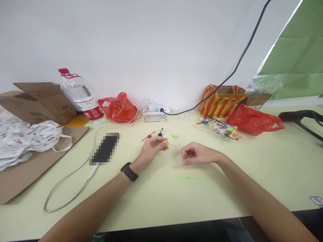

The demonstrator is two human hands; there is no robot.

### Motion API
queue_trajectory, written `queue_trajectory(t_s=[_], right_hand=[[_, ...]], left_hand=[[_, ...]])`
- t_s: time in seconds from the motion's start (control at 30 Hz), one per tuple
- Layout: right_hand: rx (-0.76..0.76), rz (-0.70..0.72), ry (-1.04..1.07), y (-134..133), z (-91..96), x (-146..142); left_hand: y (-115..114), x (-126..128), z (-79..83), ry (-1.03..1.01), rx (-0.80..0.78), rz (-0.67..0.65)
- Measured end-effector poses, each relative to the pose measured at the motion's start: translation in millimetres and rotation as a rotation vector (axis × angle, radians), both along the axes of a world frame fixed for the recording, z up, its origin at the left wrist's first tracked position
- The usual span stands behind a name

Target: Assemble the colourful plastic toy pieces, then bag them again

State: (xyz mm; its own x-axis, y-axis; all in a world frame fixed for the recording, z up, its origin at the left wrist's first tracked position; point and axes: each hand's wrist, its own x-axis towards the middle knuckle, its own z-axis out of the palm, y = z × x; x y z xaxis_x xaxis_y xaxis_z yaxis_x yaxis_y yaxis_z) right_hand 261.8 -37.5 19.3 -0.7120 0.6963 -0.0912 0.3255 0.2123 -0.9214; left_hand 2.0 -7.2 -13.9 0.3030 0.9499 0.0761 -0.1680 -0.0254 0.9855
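Observation:
My left hand (154,147), with a dark watch (129,171) on its wrist, pinches a small yellow plastic piece (168,143) between thumb and fingers. To its right hovers my right hand (196,154), its fingers curled in towards the thumb; whether anything small is inside is hidden. Just beyond the left hand lie a red arrow spinner (149,136) and a black arrow spinner (160,134), the latter partly covered by the fingers. A small round green piece (175,135) rests past the gap between both hands. Closer to me, below the right hand, is a thin bright green arrow strip (188,178).
Bagged colourful plastic parts (222,129) lie right, near a red bag (254,121) and striped bag (219,102). A power strip (155,111) sits by the wall. Left are a cabled, pixelated dark object (104,149), large bottle (84,97), white straps (32,141) and cardboard box (42,104).

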Motion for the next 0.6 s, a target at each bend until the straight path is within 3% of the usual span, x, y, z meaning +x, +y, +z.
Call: queue_trajectory(t_s=[0.1,0.2,0.6], right_hand=[[-0.054,0.175,-0.129,-0.6,-2.2,5.3],[-0.085,0.24,-0.173,-1.8,-7.2,3.1],[-0.009,0.127,-0.138,-0.6,-13.5,-2.5]], left_hand=[[1.4,-2.1,0.5,-0.08,-0.084,-0.03],[2.5,-4.5,1.9,-0.175,-0.163,-0.075],[3.9,-8.0,0.3,-0.268,-0.26,-0.135]])
